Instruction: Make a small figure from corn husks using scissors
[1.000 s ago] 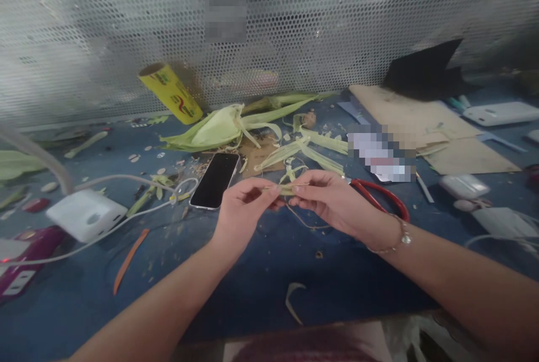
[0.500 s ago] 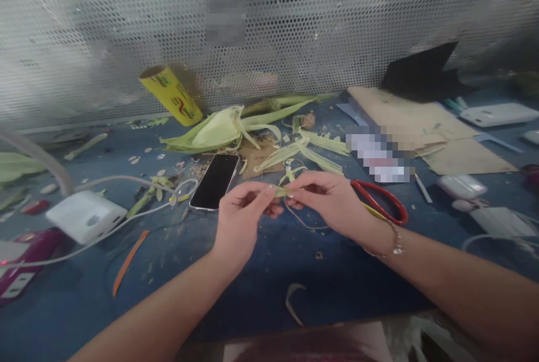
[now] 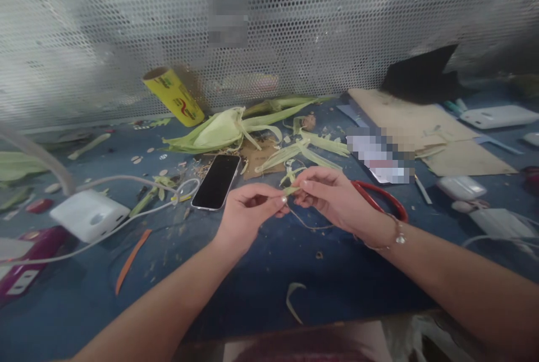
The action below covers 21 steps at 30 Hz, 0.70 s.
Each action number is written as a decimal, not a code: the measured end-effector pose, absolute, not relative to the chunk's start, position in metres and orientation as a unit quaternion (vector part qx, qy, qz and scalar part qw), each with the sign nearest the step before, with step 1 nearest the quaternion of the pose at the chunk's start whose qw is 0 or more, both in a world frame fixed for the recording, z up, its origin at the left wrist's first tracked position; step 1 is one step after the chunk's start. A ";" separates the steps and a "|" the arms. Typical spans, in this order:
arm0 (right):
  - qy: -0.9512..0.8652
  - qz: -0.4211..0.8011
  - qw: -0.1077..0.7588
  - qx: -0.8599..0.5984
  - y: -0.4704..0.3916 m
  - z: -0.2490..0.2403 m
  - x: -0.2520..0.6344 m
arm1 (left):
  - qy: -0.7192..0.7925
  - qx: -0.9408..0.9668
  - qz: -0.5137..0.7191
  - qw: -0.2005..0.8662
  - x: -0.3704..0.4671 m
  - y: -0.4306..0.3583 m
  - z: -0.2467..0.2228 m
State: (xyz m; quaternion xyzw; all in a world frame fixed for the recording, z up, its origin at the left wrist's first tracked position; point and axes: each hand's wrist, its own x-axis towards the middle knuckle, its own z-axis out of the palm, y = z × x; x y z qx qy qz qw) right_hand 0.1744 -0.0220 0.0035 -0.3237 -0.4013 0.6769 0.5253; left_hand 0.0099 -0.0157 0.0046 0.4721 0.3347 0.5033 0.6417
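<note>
Between both hands is a small strip of pale green corn husk (image 3: 290, 190), pinched at its two ends. My left hand (image 3: 250, 213) closes thumb and fingers on its left end. On the right end, my right hand (image 3: 330, 199), with a bracelet at the wrist, pinches it the same way. A thin string (image 3: 309, 226) hangs below the fingers. Partly behind my right hand lie red-handled scissors (image 3: 385, 199). More torn husk strips (image 3: 311, 151) lie just beyond the hands, and a larger bundle of green husk (image 3: 219, 131) rests farther back.
A black-screened phone (image 3: 217, 181) lies left of the hands. Farther left stands a white charger (image 3: 89, 216) with cables. A yellow tube (image 3: 174, 97) leans at the perforated metal panel (image 3: 286, 25). Brown cardboard (image 3: 421, 120) and another phone (image 3: 377, 160) are at the right.
Both hands still pinch the husk strip. My right fingers have shifted slightly upward along it, and the strip now tilts up to the right. The view has moved slightly.
</note>
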 end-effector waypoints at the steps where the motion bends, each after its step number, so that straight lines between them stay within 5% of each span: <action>1: -0.402 0.680 0.522 -0.321 -0.022 0.004 0.174 | 0.334 0.474 0.503 0.641 0.010 -0.016 0.005; 10: -0.464 0.609 0.528 -0.367 -0.016 -0.005 0.176 | 0.373 0.487 0.489 0.620 0.009 -0.014 0.004; 21: -0.676 0.359 0.458 -0.452 -0.021 0.007 0.180 | 0.411 0.574 0.429 0.564 0.013 -0.019 0.011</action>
